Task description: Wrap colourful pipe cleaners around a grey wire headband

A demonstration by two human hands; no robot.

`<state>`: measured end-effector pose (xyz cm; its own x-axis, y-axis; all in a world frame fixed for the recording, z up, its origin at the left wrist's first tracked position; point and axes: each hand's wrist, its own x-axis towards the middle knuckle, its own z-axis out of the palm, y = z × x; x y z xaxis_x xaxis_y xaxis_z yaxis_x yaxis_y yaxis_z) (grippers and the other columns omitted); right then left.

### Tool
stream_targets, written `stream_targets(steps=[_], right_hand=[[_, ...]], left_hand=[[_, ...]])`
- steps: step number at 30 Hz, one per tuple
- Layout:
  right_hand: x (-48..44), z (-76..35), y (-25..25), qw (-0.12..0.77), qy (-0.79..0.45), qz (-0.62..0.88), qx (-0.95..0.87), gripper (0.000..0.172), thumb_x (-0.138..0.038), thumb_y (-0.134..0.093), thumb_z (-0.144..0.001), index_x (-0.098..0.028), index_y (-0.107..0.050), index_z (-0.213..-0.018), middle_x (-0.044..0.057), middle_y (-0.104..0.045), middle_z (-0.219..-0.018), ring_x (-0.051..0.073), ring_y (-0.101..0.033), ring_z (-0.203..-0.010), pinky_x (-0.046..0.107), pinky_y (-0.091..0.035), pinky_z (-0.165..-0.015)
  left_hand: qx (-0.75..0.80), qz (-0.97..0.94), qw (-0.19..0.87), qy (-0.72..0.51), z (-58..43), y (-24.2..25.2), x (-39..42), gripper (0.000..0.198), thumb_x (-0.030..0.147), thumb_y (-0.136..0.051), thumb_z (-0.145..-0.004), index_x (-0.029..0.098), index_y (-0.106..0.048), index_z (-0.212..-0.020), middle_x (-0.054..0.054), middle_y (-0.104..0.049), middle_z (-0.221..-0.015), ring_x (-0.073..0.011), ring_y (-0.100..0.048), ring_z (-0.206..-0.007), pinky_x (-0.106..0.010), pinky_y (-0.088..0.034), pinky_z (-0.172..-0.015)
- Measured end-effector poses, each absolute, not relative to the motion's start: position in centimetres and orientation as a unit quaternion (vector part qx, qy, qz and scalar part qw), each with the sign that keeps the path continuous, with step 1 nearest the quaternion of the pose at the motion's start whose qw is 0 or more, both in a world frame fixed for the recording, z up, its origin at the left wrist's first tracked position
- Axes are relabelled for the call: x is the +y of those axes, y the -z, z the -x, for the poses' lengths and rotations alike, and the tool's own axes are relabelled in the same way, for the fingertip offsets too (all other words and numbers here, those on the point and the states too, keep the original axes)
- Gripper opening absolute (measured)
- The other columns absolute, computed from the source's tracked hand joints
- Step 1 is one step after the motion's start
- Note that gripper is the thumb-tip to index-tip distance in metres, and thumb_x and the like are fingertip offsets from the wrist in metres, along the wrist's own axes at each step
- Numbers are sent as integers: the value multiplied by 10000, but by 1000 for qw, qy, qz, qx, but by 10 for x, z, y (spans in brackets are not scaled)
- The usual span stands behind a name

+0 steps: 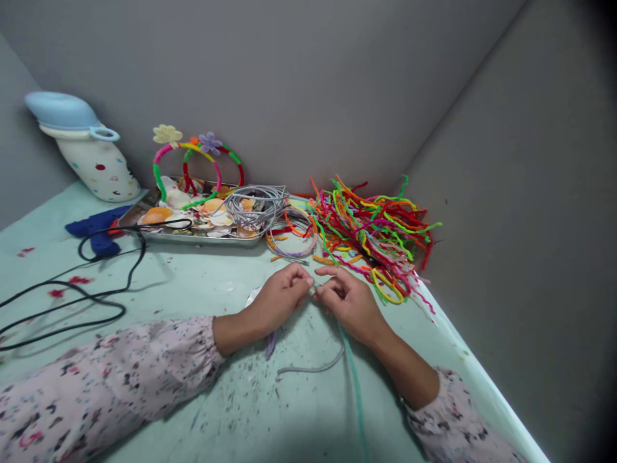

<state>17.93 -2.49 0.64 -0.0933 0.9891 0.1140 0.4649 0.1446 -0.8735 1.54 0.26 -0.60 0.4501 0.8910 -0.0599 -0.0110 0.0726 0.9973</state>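
Note:
My left hand [282,297] and my right hand [348,301] meet at the middle of the pale green table [202,289], fingers pinched together. Between them they grip a thin grey headband [313,369] whose free end curves back toward me. A teal pipe cleaner [355,386] runs from my right hand down toward the table's near edge. A purple strand [270,344] sticks out under my left wrist. Both sleeves are floral fabric.
A heap of coloured pipe cleaners [373,235] lies just beyond my right hand. A metal tray [202,235] holds shells, grey headbands [255,202] and wrapped headbands [197,164]. A blue glue gun [96,228] with black cable [87,296] sits left. A jug [87,148] stands far left. Walls enclose back and right.

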Motion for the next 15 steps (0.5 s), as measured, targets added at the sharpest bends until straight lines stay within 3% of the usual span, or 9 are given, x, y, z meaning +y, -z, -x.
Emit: stream_targets(steps=[3, 6, 10, 15], right_hand=[[-22, -181, -9, 409, -468, 532, -575, 345, -327, -538, -813, -164, -563, -1116, 21, -687, -721, 109, -570, -487, 223, -435, -469], [-21, -182, -8, 429, -511, 518, -535, 403, -358, -540, -821, -156, -567, -1167, 49, -703, -761, 142, -639, -568, 223, -452, -469], [-22, -181, -3, 440, -463, 534, -554, 386, -366, -553, -837, -180, -601, -1172, 51, -702, -770, 187, -680, -700, 241, -500, -507], [-23, -182, 3, 465, -350, 539, -608, 331, -361, -549, -856, -227, -647, -1143, 58, -700, -1008, 183, -660, -794, 271, -544, -601]], left_hand=[[382, -569, 634, -357, -15, 3, 2, 172, 348, -511, -833, 186, -470, -793, 86, -392, -506, -49, -298, -417, -165, -227, -412], [374, -572, 639, -354, -15, 0, 1, 156, 339, -496, -836, 193, -457, -798, 81, -407, -519, -54, -307, -412, -166, -236, -397], [362, -575, 638, -363, -15, 0, 1, 116, 296, -482, -840, 195, -444, -799, 74, -423, -540, -61, -332, -425, -169, -262, -401], [356, -583, 630, -370, -16, 3, 3, 109, 269, -505, -820, 183, -458, -773, 74, -382, -550, -59, -334, -449, -171, -266, -426]])
